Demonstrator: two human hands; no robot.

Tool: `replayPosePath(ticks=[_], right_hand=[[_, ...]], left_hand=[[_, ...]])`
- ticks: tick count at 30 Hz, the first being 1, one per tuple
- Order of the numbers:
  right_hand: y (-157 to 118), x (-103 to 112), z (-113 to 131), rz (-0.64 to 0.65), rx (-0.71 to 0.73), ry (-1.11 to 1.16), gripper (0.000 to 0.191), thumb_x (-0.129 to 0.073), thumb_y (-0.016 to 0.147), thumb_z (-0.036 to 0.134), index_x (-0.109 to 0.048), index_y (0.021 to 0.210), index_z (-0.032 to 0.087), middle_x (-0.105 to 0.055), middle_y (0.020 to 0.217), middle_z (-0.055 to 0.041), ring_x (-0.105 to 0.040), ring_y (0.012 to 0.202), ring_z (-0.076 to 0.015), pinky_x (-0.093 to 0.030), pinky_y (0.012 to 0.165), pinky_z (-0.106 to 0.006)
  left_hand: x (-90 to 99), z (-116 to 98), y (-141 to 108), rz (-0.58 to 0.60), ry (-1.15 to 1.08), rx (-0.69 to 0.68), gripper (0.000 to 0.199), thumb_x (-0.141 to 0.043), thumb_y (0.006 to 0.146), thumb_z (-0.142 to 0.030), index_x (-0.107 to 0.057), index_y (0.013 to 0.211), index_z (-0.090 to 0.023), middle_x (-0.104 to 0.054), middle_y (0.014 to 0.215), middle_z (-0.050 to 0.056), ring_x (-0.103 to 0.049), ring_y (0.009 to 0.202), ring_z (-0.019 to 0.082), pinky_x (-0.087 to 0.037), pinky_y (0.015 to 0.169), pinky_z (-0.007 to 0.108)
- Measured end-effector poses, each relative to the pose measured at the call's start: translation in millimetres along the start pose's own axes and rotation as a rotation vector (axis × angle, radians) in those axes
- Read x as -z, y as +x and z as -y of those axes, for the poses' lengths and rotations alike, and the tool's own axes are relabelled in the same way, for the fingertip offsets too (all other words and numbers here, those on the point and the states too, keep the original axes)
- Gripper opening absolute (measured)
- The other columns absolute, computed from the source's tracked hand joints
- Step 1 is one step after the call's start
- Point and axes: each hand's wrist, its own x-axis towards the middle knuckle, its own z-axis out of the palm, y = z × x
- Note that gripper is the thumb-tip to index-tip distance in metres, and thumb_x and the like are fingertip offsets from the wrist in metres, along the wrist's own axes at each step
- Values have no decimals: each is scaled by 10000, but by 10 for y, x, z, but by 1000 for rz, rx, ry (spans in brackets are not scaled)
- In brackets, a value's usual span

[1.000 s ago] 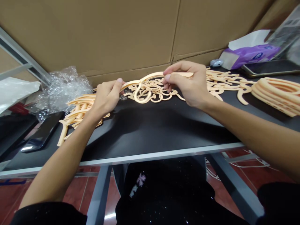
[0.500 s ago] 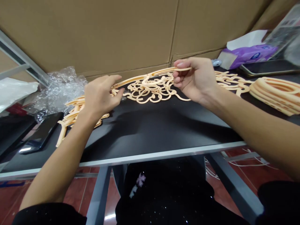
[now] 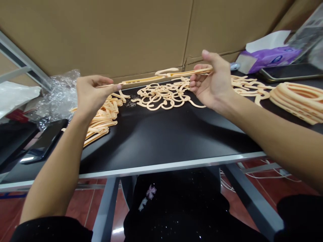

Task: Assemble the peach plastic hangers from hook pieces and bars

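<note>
A beige plastic clothes hanger [image 3: 143,80] is held up nearly level above the table, its hook [image 3: 166,71] lying to the far side of the middle. My left hand [image 3: 92,92] pinches its left end between thumb and fingers. At the other end, my right hand [image 3: 213,79] has its fingers curled around the hanger, with the thumb raised off it. Under the hanger lies a tangled heap of beige hooks [image 3: 164,97]. Below my left hand is a pile of beige hanger arms [image 3: 103,117], partly hidden by the wrist.
A stack of beige hangers [image 3: 297,102] sits at the right, beside more loose beige parts [image 3: 247,87]. Behind are a purple tissue pack [image 3: 272,58] and a phone [image 3: 292,73]. Another phone [image 3: 45,143] and crumpled clear plastic [image 3: 60,94] lie left. Cardboard [image 3: 113,37] stands behind.
My left hand has moved left and closed on the hanger's end. The hanger is now more level, its hook turned to the far side. My right thumb has lifted.
</note>
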Motion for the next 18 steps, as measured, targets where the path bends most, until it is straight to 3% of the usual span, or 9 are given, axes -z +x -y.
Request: replayPosePath(ticks=[3,6,9,12,18], right_hand=[[-49,-109,-46,-33,23,10,461,-749,724,682,-533,795,281,-651,717,-40,-641,753,-239,-538,639,-393],[-69,-174,-110,-60,74,-20,411,-794,728,610,-546,785,287,-691,771,-56,-665,804,-265,-566,652,-422],[-102,-245,-144,-190,49,40,314,-812,766,480,-594,785,255,-680,746,-44,-661,730,-208,-579,647,-371],[-145,-321,-133,-223,-3,40,264,-830,789,378,-612,800,230,-665,712,-15,-667,670,-162,-584,625,-307],[-195,-397,3,-312,-19,40,270,-720,906,298,-574,693,219,-626,594,8,-613,509,-119,-535,524,-244]], left_hand=[[7,12,27,15,-27,-6,374,-825,716,-531,-772,895,-206,-610,660,-63,-399,677,85,-289,603,289],[17,21,42,25,-55,19,322,-838,706,-480,-774,861,-205,-603,643,-77,-414,678,82,-302,615,293],[23,36,58,27,-140,31,260,-862,679,-360,-775,850,-185,-646,676,-79,-467,676,82,-357,644,299],[15,64,93,52,-215,38,222,-866,650,-282,-777,824,-176,-675,676,-61,-504,662,97,-391,657,316],[-27,90,199,-54,-479,71,235,-877,467,-260,-719,630,-200,-632,568,-24,-503,556,115,-369,591,331]])
